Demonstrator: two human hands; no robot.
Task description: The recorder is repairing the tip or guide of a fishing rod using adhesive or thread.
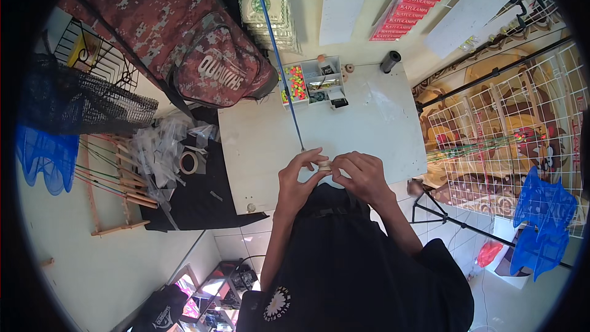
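Note:
Close to my body, at the near edge of the white table [264, 141], both hands meet on a small, pale, spool-shaped thing [324, 166]. My left hand [298, 178] pinches it between thumb and fingers from the left. On its other side my right hand [364, 177] is closed, with thumb and fingertips pressed together at its edge. Whether a thread runs between the fingers is too small to tell. A thin blue rod [276, 43] slants down from the top of the view, its lower end just beyond my left fingertips.
A compartment tray [313, 99] with colourful small pieces stands at the table's far side, near a black cylinder [390, 61]. Left are a camouflage bag [203, 55], a tape roll [188, 162] and plastic bags [161, 147]. Right stand a tripod [442, 216] and a white wire rack [491, 178].

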